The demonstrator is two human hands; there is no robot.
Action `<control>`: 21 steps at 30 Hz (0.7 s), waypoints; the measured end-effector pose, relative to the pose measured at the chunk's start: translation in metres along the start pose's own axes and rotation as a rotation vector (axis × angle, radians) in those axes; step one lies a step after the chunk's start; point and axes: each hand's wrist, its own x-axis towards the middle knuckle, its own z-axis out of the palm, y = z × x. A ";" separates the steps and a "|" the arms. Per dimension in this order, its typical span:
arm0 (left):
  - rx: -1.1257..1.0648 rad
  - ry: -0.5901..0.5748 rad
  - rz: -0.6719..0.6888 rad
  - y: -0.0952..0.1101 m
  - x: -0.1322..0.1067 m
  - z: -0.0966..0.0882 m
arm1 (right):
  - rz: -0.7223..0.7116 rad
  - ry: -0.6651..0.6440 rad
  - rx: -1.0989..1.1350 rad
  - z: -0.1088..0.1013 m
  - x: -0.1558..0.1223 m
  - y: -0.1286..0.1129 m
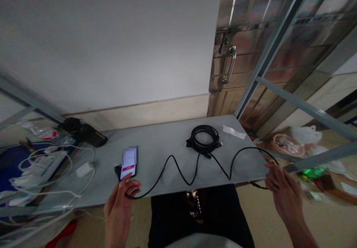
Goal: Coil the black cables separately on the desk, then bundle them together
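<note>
My left hand (121,199) is closed on one end of a long black cable (189,184) at the front left of the grey table. A black plug-like piece (117,171) sticks out beyond its fingers, beside a phone (128,165) with a lit screen. One fingertip overlaps the phone's lower edge; whether it presses the screen is unclear. Off the table's right end, my right hand (284,188) grips the same cable, and a short length hangs out to its left. Between the hands the cable zigzags over the tabletop. Behind it lies a coiled black cable (205,126) with connectors.
White cords and a power strip (47,169) crowd the left side, near a white adapter (84,169) and a black bottle-like object (89,133). A white strip (234,132) lies at the back right. Metal frame posts (267,58) rise at the right, with a basket (288,145) beyond.
</note>
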 end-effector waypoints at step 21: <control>-0.170 -0.326 -0.375 -0.021 -0.047 0.082 | -0.287 -0.595 -0.573 0.105 -0.077 0.013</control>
